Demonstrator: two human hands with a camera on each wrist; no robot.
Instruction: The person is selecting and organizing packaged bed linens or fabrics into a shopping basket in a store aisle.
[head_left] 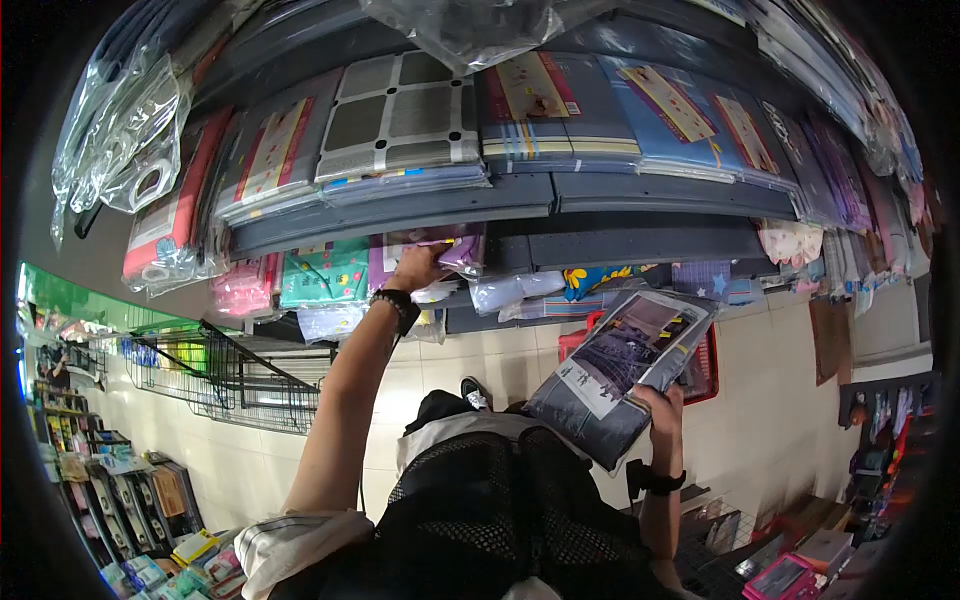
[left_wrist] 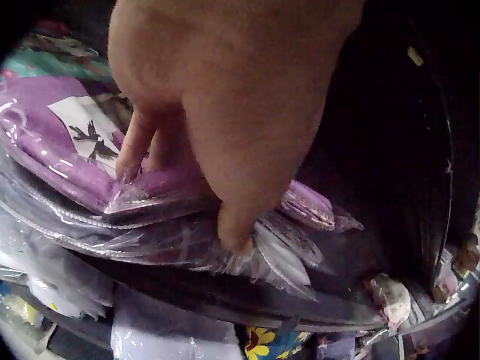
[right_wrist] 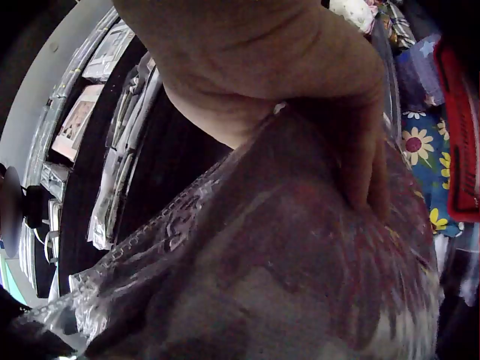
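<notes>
On the lower shelf, my left hand (head_left: 418, 268) grips the edge of a purple fabric package (left_wrist: 71, 161) in clear plastic. Its fingers press on top while the thumb (left_wrist: 236, 229) sits at the front edge, against clear bags stacked beneath. My right hand (head_left: 660, 410) holds a dark grey bedding package (head_left: 580, 405) tilted in front of my body, by its lower right edge. A picture insert (head_left: 635, 345) shows through its plastic. In the right wrist view, fingers curl over the plastic bag (right_wrist: 285, 262).
Above is a shelf (head_left: 400, 205) lined with packaged bedding. A green package (head_left: 325, 275) and a pink one (head_left: 243, 287) lie left of my left hand. A red basket (head_left: 708, 370) stands on the floor behind the grey package. Black wire racks (head_left: 220, 375) are at the left.
</notes>
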